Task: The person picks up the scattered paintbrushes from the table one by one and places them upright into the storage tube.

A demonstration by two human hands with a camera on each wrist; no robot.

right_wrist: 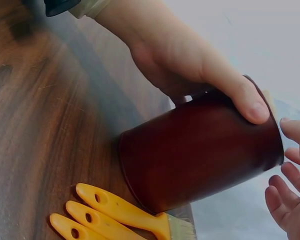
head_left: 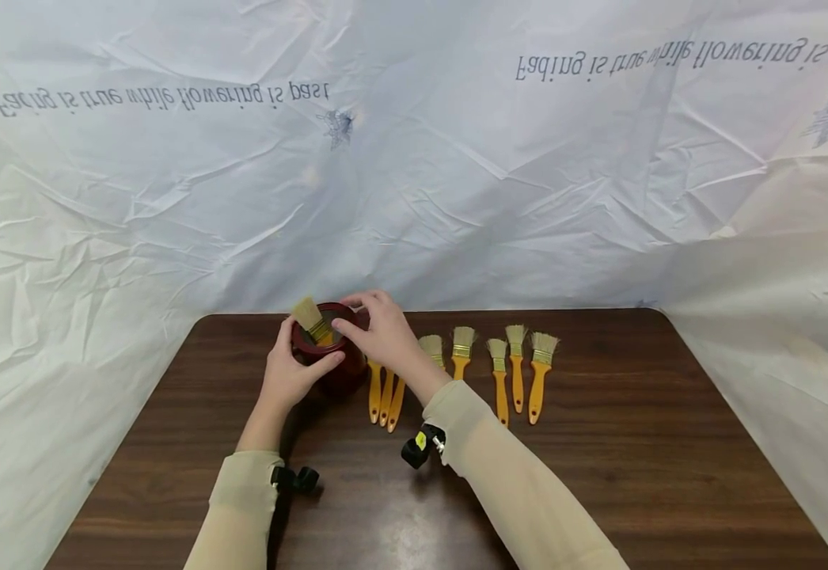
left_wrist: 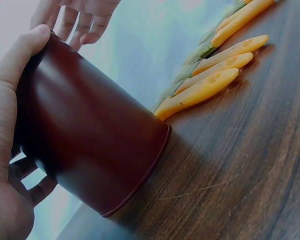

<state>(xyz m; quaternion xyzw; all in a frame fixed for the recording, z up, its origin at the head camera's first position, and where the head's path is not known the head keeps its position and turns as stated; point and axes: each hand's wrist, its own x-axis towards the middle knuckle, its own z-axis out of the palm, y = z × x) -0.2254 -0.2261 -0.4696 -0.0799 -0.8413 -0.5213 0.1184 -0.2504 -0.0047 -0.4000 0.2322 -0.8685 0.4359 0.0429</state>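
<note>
While the left hand (head_left: 291,370) grips the dark red cup (head_left: 352,366), the right hand (head_left: 389,336) sits over its rim with nothing visible in its grasp. Head view: cup stands on the wood-grain bench (head_left: 656,443), toward 10-11 o'clock of the top. Left hand wraps it from 7-8 o'clock, right hand comes in from 3 o'clock, thumb over the cup's mouth near the brush inside (head_left: 310,318). That brush leans bristles-up over the rim at 10 o'clock. Loose brushes (head_left: 538,364) run from 3 to 4 o'clock of the cup, bristles pointing about 12; the right arm hides some of them. Crumpled white sheet (head_left: 442,198) at 12 o'clock, printed lettering upside down. Beige sleeves (head_left: 521,483), black mount on each.

Left wrist view: cup fills 9 o'clock of frame, left thumb at its rim, other fingers curled round the far side. Right hand at 12 o'clock, fingers apart and loosely bent. Yellow handles at 2 o'clock of cup.

Right wrist view: left hand holds cup from 12 o'clock. Right hand at 4 o'clock, fingers parted; can't tell if they touch the rim. Three handles at 8 o'clock, nearest just beside the cup base.
</note>
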